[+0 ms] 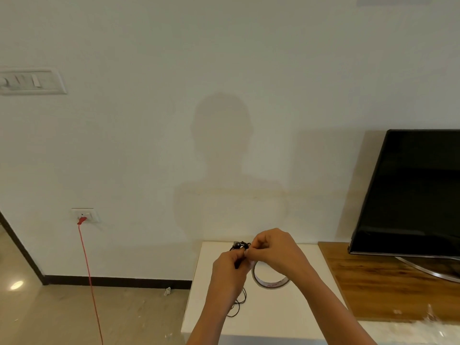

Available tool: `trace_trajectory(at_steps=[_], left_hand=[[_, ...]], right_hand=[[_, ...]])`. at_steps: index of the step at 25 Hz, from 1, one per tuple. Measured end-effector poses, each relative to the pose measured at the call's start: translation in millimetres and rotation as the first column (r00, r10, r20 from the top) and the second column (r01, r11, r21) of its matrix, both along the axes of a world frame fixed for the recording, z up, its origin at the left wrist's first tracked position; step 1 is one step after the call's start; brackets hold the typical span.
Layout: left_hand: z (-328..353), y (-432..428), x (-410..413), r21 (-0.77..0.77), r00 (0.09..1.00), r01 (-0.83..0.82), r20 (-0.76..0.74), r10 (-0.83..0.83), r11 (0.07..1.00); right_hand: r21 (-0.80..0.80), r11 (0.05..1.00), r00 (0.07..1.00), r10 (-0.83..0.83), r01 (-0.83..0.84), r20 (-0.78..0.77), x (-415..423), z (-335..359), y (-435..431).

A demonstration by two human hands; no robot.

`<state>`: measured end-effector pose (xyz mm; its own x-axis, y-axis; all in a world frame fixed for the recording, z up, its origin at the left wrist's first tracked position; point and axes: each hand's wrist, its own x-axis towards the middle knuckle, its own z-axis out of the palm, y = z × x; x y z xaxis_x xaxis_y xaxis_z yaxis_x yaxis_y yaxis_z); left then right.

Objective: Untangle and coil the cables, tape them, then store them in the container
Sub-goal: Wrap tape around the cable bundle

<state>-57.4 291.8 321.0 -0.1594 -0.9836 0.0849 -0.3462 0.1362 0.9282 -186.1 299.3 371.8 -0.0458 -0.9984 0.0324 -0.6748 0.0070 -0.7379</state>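
My left hand grips a thin black cable bunched above a white table. Loose loops of the same cable hang below that hand onto the table. My right hand pinches something small at the cable, right against my left fingers; what it pinches is too small to tell, perhaps a strip of tape. A roll of clear tape stands on the table just under my right wrist. No container is in view.
A black TV stands on a wooden shelf to the right. A red cord hangs from a wall socket at the left, down to the tiled floor. A switch panel sits high on the wall.
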Motion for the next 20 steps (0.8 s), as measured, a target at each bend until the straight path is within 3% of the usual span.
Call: trace_trajectory(at_steps=[6,9,15,20], left_hand=[[3,-1,-3,-0.027,0.994,-0.033,0.1,0.036,0.999],[5,1,-2,-0.033,0.99,0.028,0.139,-0.023,0.999],[12,1,15,0.14,0.946,0.289,-0.192,-0.26,0.947],[9,-3,15,0.212,0.931,0.242,-0.326,-0.165,0.947]], right_hand=[[-0.029,0.994,0.994,-0.107,0.108,0.017,5,-11,3],[-0.044,0.987,0.988,-0.154,0.154,0.007,3,-17,3],[-0.07,0.994,0.997,-0.08,0.08,0.005,-10,-19,-1],[-0.061,0.998,1.0,0.007,-0.008,-0.008,-15,-14,0]])
